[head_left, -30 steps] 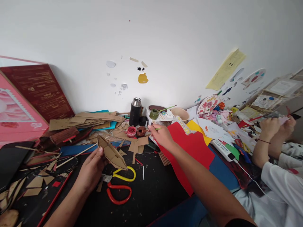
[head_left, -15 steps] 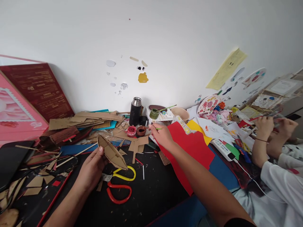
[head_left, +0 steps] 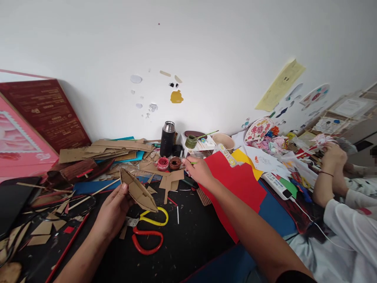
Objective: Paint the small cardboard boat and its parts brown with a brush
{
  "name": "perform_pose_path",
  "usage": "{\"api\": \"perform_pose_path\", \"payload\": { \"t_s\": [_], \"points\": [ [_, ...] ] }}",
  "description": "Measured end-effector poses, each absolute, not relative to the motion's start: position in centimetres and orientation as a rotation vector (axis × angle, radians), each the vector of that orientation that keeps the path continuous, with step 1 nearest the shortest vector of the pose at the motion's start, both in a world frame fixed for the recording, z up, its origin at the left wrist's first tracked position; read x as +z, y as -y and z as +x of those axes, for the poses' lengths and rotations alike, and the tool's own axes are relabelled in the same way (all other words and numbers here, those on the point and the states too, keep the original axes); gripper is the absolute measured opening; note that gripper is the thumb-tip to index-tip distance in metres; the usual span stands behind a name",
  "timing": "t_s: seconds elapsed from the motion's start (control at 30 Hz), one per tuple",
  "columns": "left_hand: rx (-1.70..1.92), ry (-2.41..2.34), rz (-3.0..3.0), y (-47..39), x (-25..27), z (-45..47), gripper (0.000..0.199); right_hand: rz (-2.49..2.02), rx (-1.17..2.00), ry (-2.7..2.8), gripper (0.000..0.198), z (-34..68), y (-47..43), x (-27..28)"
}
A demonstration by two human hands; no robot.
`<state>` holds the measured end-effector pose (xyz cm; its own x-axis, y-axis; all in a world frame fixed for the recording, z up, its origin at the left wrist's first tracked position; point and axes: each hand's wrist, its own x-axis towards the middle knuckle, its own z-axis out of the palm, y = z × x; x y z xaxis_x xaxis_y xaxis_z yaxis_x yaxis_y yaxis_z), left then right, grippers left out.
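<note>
My left hand point(head_left: 113, 206) pinches a small boat-shaped cardboard piece point(head_left: 139, 191), tilted with its hollow side showing. Closed around a thin paintbrush point(head_left: 193, 162), whose green handle end shows, my right hand point(head_left: 200, 171) is just right of an open jar of brown paint point(head_left: 175, 162). The brush tip is too small to make out there. A jar of red paint point(head_left: 163, 164) stands beside the brown one. Below the cardboard piece lie scissors point(head_left: 149, 232) with one yellow and one red handle.
Cardboard strips point(head_left: 114, 147) are piled behind my left hand. A black flask point(head_left: 167, 139) and a green paint jar point(head_left: 191, 142) with a brush stand near the wall. Red paper point(head_left: 235, 192) lies under my right forearm. At right, a co-worker's hands point(head_left: 332, 157) hold a pinkish-white item.
My right hand has shifted slightly left towards the brown paint jar with the brush. My left hand and the cardboard piece stay nearly still. The co-worker's hands have moved together.
</note>
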<state>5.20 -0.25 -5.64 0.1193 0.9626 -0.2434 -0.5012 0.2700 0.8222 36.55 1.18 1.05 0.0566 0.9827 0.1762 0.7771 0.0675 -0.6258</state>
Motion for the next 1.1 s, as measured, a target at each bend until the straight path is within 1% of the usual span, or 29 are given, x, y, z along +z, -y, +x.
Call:
{"api": "perform_pose_path", "payload": {
  "t_s": [0.13, 0.4, 0.97, 1.1],
  "points": [
    [1.187, -0.886, 0.641, 0.3, -5.6, 5.2, 0.064, -1.700, 0.533, 1.680, 0.037, 36.7, -1.2, 1.4],
    [1.178, -0.896, 0.636, 0.5, -5.3, 5.3, 0.061, -1.679, 0.574, 1.622, 0.042, 36.7, -1.0, 1.6],
    [1.164, -0.947, 0.649, 0.6, -4.7, 5.6, 0.061, -1.639, 0.610, 1.628, 0.039, 36.4, -1.8, 0.6],
    [1.162, -0.948, 0.639, 0.7, -4.7, 5.6, 0.064, -1.639, 0.597, 1.637, 0.037, 36.1, -2.3, 0.5]
  ]
}}
